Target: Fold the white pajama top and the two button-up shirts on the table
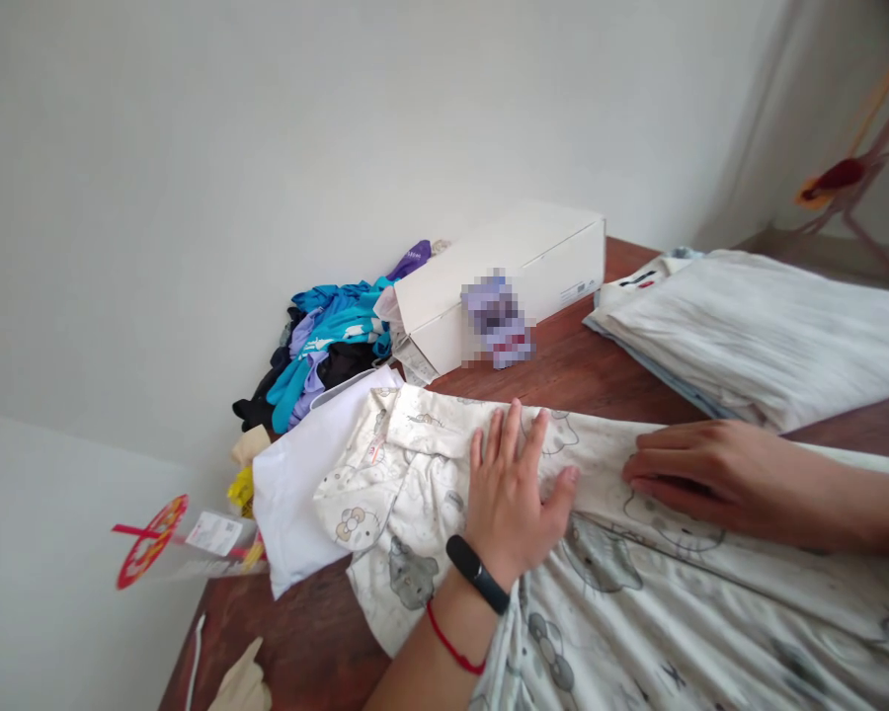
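Observation:
A cream shirt [444, 474] with a grey cat and bow print lies spread over the table, its collar at the left and one long edge folded over. My left hand [515, 504], with a black band at the wrist and a red string below it, rests palm down on the fold, fingers spread. To its right, my right hand [711, 474] reaches in from the side. Its fingers are together and bent, with the thumb close beneath them, and the tips meet at the shirt's cloth. Loose creases run across the shirt's lower part.
A white box [511, 296] stands against the wall beside a heap of blue, purple and black clothes [341, 336]. Folded pale clothes [756, 326] are stacked at the right. A white bag [303, 484] and a red paddle-shaped item [152, 543] lie left on the wooden table [326, 622].

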`<state>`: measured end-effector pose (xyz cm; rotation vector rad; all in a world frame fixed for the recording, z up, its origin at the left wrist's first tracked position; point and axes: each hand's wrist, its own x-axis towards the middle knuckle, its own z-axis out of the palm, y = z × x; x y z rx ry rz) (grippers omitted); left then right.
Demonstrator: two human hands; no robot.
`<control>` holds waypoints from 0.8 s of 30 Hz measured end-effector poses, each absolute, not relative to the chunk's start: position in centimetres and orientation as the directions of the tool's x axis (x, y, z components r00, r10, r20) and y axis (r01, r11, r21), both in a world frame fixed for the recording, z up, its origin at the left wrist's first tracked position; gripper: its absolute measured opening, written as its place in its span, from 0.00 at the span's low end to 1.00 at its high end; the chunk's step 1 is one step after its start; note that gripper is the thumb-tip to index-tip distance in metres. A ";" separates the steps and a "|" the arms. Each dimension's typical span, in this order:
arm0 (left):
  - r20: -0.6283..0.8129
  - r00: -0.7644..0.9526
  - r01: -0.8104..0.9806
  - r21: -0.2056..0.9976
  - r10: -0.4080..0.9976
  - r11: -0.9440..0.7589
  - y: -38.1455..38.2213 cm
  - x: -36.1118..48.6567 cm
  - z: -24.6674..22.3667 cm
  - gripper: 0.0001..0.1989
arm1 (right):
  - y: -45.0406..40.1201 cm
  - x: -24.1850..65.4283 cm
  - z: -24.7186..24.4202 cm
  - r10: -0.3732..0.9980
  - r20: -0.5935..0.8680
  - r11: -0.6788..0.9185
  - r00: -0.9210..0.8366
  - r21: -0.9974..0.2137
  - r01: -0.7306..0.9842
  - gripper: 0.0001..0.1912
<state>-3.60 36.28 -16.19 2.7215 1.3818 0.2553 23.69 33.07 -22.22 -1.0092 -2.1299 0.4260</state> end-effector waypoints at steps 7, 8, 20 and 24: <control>0.103 0.552 0.822 0.097 0.827 -0.561 36.6 -4.1 -16.5 0.30 | 30.8 22.9 -19.1 0.749 0.424 0.660 -0.509 -0.423 0.620 0.25; 0.097 0.546 0.829 0.078 0.832 -0.554 36.8 -4.4 -16.5 0.29 | 30.3 23.3 -18.8 0.752 0.387 0.658 -0.534 -0.398 0.639 0.25; 0.004 0.346 0.936 -0.076 0.938 -0.344 41.8 -10.7 -15.4 0.43 | 20.4 31.9 -18.9 0.888 0.097 0.459 -0.450 -0.273 0.846 0.35; -0.030 0.246 0.964 -0.099 0.969 -0.248 43.3 -12.5 -14.9 0.39 | 18.4 34.6 -18.2 0.914 0.047 0.400 -0.403 -0.271 0.875 0.36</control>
